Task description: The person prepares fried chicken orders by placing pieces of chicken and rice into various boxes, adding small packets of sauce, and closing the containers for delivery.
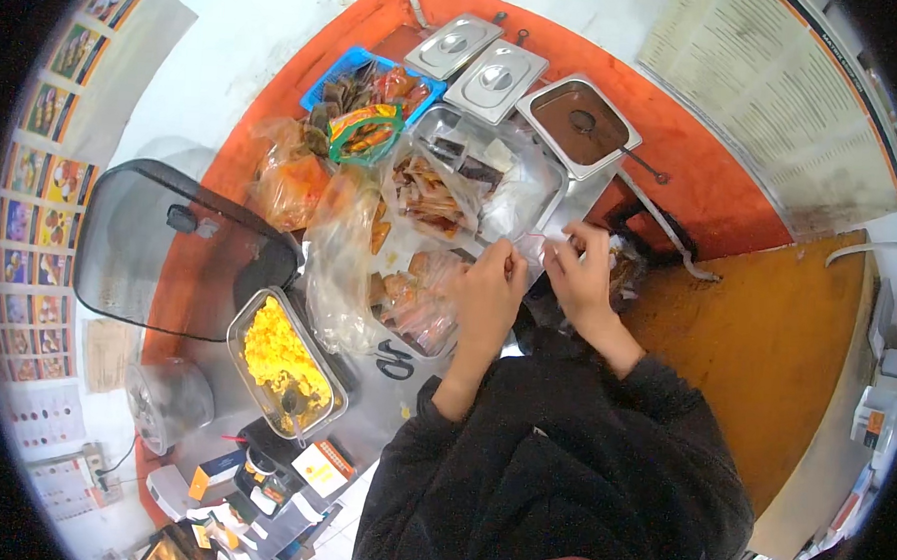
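My left hand (491,286) and my right hand (585,282) are raised close together above the worktop's near edge. A small piece of clear plastic (530,246) with a thin red line spans the gap between the fingertips. Both hands pinch it, though the fingers partly hide the grip. Just beyond them is a metal tray (560,181) with an opened clear bag of brown strips (430,185) and white plastic (513,200). Left of my left hand lie clear-wrapped food packs (418,297). Black-handled scissors (394,362) rest nearer to me.
Lidded steel pans (496,83) and a pan of brown sauce (575,124) with a ladle line the back. A blue basket (337,69) holds packets. At left, a tray of yellow crumbled food (284,355) adjoins a raised glass lid (187,246). A brown board surface (746,345) is right.
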The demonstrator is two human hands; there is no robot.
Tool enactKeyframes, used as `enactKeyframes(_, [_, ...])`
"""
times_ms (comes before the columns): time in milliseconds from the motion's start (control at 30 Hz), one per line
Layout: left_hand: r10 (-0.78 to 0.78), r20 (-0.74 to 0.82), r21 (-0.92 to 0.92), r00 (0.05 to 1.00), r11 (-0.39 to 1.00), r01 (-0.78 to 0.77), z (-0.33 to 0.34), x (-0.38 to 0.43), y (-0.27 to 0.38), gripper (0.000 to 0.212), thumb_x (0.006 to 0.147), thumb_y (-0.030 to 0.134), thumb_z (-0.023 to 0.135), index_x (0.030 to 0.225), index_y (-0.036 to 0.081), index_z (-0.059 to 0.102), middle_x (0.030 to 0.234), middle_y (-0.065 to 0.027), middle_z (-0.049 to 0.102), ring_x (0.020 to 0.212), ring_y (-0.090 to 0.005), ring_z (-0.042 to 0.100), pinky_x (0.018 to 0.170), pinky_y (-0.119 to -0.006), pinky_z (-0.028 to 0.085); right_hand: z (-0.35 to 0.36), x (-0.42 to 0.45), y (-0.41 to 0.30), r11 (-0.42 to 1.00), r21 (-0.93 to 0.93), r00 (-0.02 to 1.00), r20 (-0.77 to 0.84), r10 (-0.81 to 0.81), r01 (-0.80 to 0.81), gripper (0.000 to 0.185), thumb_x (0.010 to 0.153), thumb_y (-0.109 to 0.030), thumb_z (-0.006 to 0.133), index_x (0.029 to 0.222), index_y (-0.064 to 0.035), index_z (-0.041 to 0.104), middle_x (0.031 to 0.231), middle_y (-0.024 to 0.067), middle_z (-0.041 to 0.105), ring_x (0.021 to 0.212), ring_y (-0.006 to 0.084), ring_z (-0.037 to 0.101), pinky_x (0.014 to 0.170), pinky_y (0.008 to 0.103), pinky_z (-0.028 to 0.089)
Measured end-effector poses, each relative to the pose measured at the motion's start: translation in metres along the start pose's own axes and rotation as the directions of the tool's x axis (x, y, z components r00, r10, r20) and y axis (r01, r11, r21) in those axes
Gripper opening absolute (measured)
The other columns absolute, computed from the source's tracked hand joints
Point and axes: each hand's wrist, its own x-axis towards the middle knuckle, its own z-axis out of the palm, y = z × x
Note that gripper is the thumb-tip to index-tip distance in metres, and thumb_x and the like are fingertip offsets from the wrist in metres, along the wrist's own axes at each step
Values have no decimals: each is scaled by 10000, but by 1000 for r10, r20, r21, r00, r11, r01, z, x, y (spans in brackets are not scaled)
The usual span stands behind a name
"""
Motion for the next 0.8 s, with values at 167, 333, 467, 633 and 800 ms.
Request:
enactKeyframes(167, [365, 165, 69, 916, 923, -380, 12, 10, -1, 141, 784, 191, 656, 875, 126, 571, 789, -29, 605, 724, -204, 611, 728, -373, 411, -11, 8, 3, 895, 344, 938, 292, 185, -284, 492, 718, 33, 608, 1192, -98, 617, 1422, 194, 397, 1049, 324, 566, 875, 393, 495])
enactKeyframes(333, [476, 101, 148, 873, 861, -487, 20, 39, 0, 449, 729, 214, 723, 1144, 127, 576, 1190, -92, 551, 1121, -242, 532, 981, -446, 361, -13, 28, 23, 984, 175, 980, 197, -21, -14, 328, 694, 54, 676, 1009, -39, 664, 1381, 142, 442, 1039, 299, 538, 893, 395, 454])
enactKeyframes(467, [285, 78, -89, 955, 956, -278, 32, 58, -16, 596, 698, 197, 764, 1234, 89, 526, 1272, -124, 515, 1190, -306, 484, 1054, -445, 317, -20, 61, 66, 996, 86, 999, 3, 35, -35, 136, 745, -188, 721, 798, -89, 644, 1135, 102, 565, 1051, 309, 514, 864, 421, 424])
enactKeyframes(633, [-74, 225, -678, 971, 704, 211, 41, 64, -30, 665, 733, 97, 764, 1330, 54, 473, 1239, -106, 557, 1178, -234, 509, 1019, -379, 361, -8, 90, 160, 827, -451, 928, -5, 373, -335, 263, 855, -282, 617, 1042, -116, 536, 998, 159, 588, 927, 350, 565, 761, 463, 458])
enactKeyframes(800, [-128, 243, -775, 961, 571, 272, 46, 66, -38, 630, 742, 118, 771, 1312, 54, 508, 1246, -90, 569, 1185, -191, 502, 997, -353, 375, -3, 93, 162, 884, -296, 905, 113, 409, -363, 166, 821, -160, 620, 956, -78, 570, 891, 115, 661, 842, 325, 642, 688, 456, 494])
